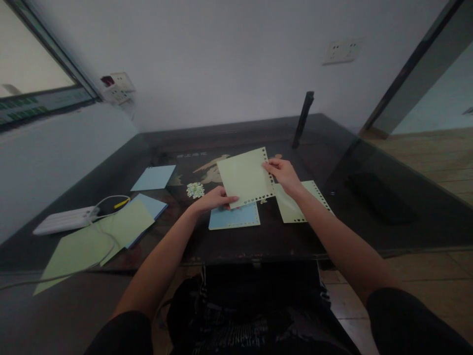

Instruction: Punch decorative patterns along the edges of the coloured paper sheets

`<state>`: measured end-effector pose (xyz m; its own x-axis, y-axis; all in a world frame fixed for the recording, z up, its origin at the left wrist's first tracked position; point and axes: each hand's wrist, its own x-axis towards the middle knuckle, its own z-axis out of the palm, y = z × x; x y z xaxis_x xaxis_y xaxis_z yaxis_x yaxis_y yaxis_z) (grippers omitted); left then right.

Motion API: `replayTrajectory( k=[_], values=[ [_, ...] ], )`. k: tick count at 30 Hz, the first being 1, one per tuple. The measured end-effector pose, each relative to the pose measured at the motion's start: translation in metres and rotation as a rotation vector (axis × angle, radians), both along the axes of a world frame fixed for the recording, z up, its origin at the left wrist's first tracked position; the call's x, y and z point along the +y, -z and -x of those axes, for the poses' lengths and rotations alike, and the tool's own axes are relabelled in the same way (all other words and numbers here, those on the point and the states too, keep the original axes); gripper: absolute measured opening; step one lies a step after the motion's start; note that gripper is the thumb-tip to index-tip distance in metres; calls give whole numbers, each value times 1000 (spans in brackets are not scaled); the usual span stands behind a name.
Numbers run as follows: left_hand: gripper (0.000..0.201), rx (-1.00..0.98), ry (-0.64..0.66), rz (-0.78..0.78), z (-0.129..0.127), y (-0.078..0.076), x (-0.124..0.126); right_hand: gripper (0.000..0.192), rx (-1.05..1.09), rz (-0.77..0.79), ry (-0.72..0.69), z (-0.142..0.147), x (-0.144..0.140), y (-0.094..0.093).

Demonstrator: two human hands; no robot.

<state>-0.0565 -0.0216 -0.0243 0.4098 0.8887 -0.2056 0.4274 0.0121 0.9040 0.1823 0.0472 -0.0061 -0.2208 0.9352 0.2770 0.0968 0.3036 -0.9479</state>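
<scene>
On the dark tabletop [281, 241]: a blue sheet [234, 217] and a second green sheet [295, 204] beneath the hands, a confetti pile [195, 190] just left, further sheets and a white power strip [64, 220] far left. Both arms reach forward; left hand [212, 199] and right hand [283, 172] pinch opposite edges of a punched green sheet [246, 177], raised and tilted above the blue sheet.

text: none legible | table [369, 231] inlay marks: too blurred to read
</scene>
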Motion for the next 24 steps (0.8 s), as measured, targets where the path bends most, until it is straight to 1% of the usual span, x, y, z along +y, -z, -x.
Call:
replayTrajectory(
  k=[2,4,7,11,13,18,24],
  values=[
    [27,-9,-19,1,1,0,1,35,24,18,15,0,2,1],
    [27,-34,-78,-21,4,1,3,42,62,47,26,0,4,3],
    [26,-110,-230,-85,13,2,9,48,74,57,8,-2,7,4],
    [30,-214,-461,-153,26,5,18,50,43,27,-20,-4,12,9],
    [31,-255,-538,-166,30,6,21,50,13,18,-19,-5,14,13],
    [27,-371,-628,-137,30,8,23,39,-111,-16,-42,-4,17,20],
    [20,-432,-641,-118,25,7,22,27,-244,-40,-92,4,19,26]
  ],
)
